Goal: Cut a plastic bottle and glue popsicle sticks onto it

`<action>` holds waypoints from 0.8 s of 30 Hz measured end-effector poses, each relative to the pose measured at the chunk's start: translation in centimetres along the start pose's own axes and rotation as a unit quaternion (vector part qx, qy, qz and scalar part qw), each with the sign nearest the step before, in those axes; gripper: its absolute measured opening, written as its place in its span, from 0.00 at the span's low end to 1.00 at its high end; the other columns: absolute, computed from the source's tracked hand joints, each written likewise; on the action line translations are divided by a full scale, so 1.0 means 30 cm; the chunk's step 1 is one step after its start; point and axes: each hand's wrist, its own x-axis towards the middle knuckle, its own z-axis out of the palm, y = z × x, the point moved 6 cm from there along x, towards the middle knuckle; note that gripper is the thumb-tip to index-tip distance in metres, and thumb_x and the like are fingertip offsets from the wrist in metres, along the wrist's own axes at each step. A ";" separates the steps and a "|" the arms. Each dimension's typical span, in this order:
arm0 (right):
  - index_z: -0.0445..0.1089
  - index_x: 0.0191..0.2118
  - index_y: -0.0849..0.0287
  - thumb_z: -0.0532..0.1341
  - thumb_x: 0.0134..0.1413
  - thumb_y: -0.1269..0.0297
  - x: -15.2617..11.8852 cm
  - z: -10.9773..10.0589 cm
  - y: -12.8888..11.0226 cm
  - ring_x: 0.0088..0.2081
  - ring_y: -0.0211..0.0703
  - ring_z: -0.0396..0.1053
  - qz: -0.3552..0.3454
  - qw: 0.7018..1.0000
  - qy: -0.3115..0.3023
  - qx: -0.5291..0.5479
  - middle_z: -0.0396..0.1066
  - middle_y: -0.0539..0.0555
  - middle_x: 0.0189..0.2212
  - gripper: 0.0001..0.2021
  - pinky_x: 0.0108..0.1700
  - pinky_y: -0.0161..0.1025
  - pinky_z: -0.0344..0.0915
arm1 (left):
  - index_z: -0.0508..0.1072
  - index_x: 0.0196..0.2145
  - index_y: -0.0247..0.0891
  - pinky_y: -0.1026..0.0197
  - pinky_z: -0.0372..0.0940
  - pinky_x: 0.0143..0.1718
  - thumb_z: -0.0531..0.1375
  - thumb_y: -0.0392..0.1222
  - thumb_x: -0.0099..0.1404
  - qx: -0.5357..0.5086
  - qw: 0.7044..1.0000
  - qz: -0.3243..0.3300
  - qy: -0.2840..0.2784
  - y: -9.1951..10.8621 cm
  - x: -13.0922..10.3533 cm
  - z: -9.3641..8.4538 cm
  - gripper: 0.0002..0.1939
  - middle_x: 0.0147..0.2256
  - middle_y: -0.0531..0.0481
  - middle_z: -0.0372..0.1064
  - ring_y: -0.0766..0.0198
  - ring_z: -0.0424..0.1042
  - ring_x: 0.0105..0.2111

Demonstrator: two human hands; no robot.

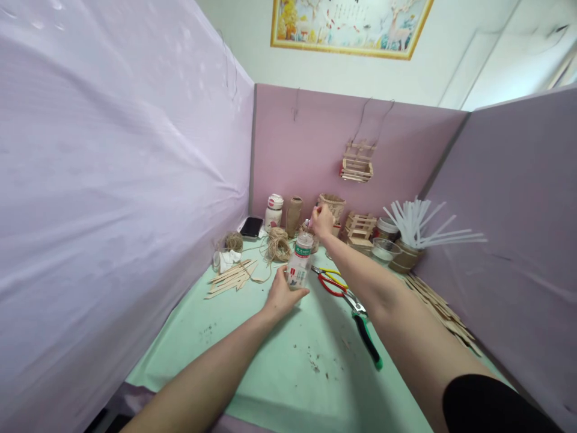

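Note:
My left hand (pixel 285 293) is wrapped round the lower part of a clear plastic bottle (pixel 300 260) with a green and white label, which stands upright without a cap on the table. Farther back, my right hand (pixel 321 220) has its fingers pinched together above a small cup-like holder (pixel 315 239). Something small and pinkish shows at its fingertips, too small to name. Behind that hand stands a woven basket (pixel 332 204). A twine-wrapped bottle (pixel 294 215) and a loose bundle of twine (pixel 278 245) are to its left.
Pliers with red and yellow handles (pixel 331 285) and green-handled pruning shears (pixel 368 343) lie below my right forearm. Pointed wooden sticks (pixel 232 278), a phone (pixel 251 227) and a white jar (pixel 273 215) are at left. White glue sticks (pixel 417 222) fan out at right.

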 end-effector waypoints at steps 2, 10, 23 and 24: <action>0.62 0.45 0.59 0.48 0.66 0.62 0.006 -0.082 -0.027 0.42 0.44 0.70 -0.019 0.999 0.025 0.033 0.74 0.58 0.41 0.10 0.45 0.41 0.62 | 0.63 0.51 0.38 0.52 0.65 0.52 0.73 0.42 0.46 0.016 1.000 0.002 -0.010 0.024 -0.009 -0.006 0.36 0.48 0.41 0.72 0.52 0.72 0.49; 0.56 0.35 0.52 0.54 0.63 0.50 -0.363 -0.398 0.089 0.25 0.39 0.63 -0.048 0.968 -0.012 0.246 0.65 0.46 0.24 0.12 0.30 0.37 0.61 | 0.68 0.49 0.36 0.55 0.69 0.46 0.67 0.51 0.54 0.003 0.992 -0.002 -0.122 0.105 -0.039 -0.003 0.28 0.49 0.41 0.74 0.52 0.73 0.48; 0.62 0.44 0.55 0.65 0.47 0.60 -0.724 -0.344 0.235 0.39 0.44 0.70 0.078 0.902 -0.176 0.387 0.73 0.54 0.40 0.18 0.35 0.40 0.73 | 0.69 0.54 0.37 0.53 0.65 0.52 0.59 0.52 0.58 0.310 0.933 0.046 -0.177 0.209 -0.040 -0.072 0.28 0.54 0.44 0.71 0.49 0.70 0.52; 0.63 0.46 0.55 0.65 0.48 0.60 -0.729 -0.349 0.228 0.39 0.44 0.70 0.073 0.904 -0.176 0.383 0.73 0.54 0.40 0.19 0.34 0.40 0.73 | 0.70 0.54 0.37 0.53 0.65 0.53 0.59 0.52 0.58 0.327 0.925 0.059 -0.182 0.213 -0.041 -0.069 0.28 0.54 0.43 0.71 0.48 0.70 0.53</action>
